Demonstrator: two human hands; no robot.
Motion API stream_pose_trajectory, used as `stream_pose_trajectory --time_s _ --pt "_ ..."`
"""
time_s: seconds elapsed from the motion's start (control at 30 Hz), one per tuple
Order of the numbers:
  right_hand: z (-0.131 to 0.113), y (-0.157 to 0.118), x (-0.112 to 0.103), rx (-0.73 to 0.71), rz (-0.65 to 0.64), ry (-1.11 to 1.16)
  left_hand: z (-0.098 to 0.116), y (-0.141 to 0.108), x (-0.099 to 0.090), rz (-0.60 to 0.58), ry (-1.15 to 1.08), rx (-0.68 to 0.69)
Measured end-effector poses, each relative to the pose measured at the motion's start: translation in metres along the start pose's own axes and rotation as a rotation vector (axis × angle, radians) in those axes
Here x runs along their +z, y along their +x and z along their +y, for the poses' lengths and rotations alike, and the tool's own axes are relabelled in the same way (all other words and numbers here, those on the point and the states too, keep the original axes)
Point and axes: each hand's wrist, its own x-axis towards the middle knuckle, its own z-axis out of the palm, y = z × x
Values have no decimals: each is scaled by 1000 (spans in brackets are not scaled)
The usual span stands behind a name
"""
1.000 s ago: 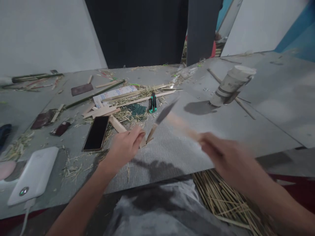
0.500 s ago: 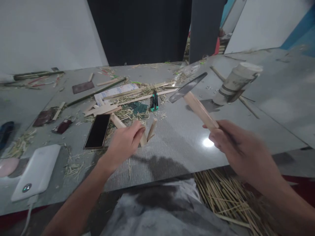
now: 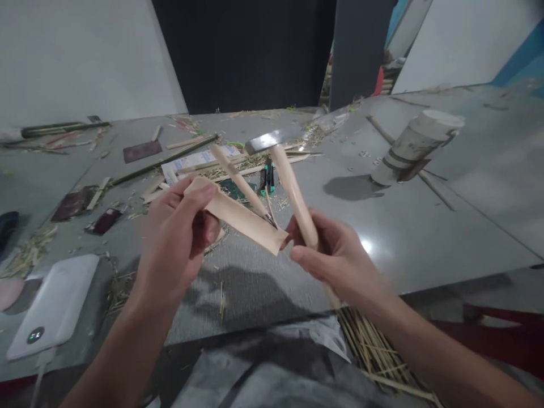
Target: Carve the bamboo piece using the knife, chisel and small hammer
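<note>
Pinched between the thumb and fingers of my left hand (image 3: 181, 232) is a pale wooden strip (image 3: 244, 221), raised above the table and slanting down to the right. A thinner wooden stick (image 3: 238, 180) is joined to the strip near its right end, making a narrow V. My right hand (image 3: 331, 249) is closed around the wooden handle of a hammer (image 3: 293, 190), its metal head upward and pointing left. The right fingertips are close to the strip's right end; whether they touch it I cannot tell. A green and black utility knife (image 3: 267, 177) lies behind the hammer.
Wood strips and shavings cover the table (image 3: 374, 226) beyond my hands. A white power bank (image 3: 57, 306) lies at left, near dark sandpaper-like pieces (image 3: 142, 151). A whitish cylinder (image 3: 419, 147) stands tilted at right. Below the table edge is a bundle of thin sticks (image 3: 374, 351).
My left hand has lifted the joined wooden pieces off the table. My right hand has brought the hammer leftward, close to them, with the head now more upright. The phone is now hidden.
</note>
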Motion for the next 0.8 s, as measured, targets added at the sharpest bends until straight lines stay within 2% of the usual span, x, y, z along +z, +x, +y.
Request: stream_pose_trajectory --time_s 0.1,0.2,0.33,0.47,0.63,0.8 --pt "7 -3 17 46 10 260 -7 -8 2 34 -6 10" --pt "10 -3 25 55 -15 386 -11 -12 6 130 -62 69" --pt "14 -2 28 61 -79 468 -12 -14 18 123 -193 145" --pt "19 -2 31 99 -141 566 -10 -16 31 149 -206 160" --pt "22 -3 33 117 -166 603 -5 -19 38 186 -223 91" --pt "22 -2 35 115 -163 625 -5 -18 45 293 -316 60"
